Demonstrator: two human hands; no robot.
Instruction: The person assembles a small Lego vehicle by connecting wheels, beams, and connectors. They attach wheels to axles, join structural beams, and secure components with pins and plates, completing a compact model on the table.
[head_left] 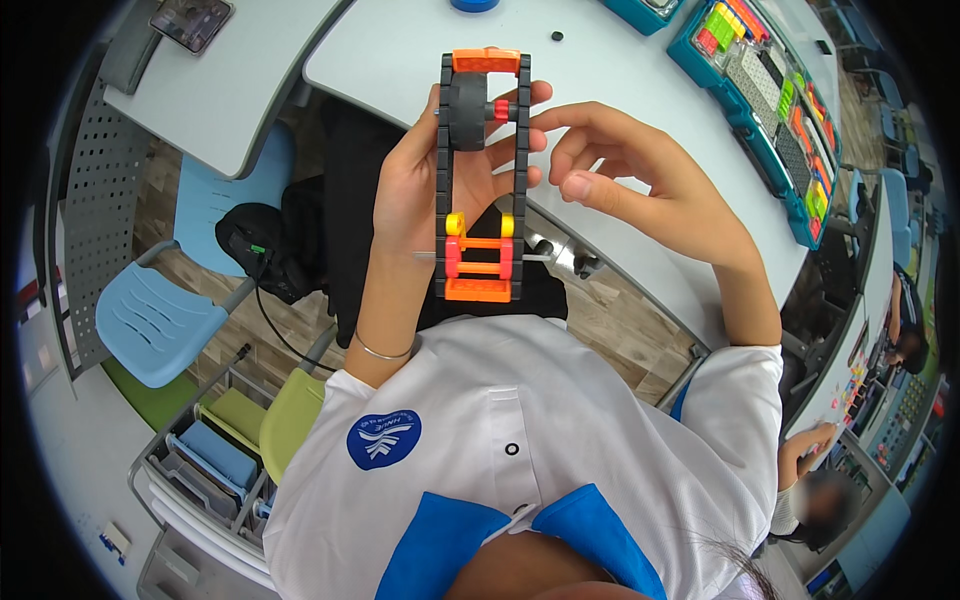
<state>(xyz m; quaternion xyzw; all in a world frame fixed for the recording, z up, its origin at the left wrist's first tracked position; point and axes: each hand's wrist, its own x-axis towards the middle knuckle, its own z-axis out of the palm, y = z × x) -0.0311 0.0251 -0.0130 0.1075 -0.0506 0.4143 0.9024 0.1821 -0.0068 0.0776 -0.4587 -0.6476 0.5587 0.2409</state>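
Observation:
I hold a long rectangular building-block frame [523, 180] upright in front of me. Two black beams form its sides, with orange pieces across both ends. Inside its upper part sits a black wheel [467, 112], with a red connector [500, 111] beside it. Yellow, red and orange parts [480, 256] fill the lower end, where a grey axle [537, 258] sticks out on both sides. My left hand [402, 185] grips the frame from behind, its fingers showing past the right beam. My right hand [640, 170], fingers bent and apart with nothing visible in them, is at the frame's right; its index fingertip is close to the beam.
A teal parts case [745, 125] with colourful bricks lies on the white table [385, 60] at right. Near the far edge are a blue round object [474, 4] and a small black piece [557, 36]. A phone [192, 22] and blue chairs [160, 315] are at left; other people sit far right.

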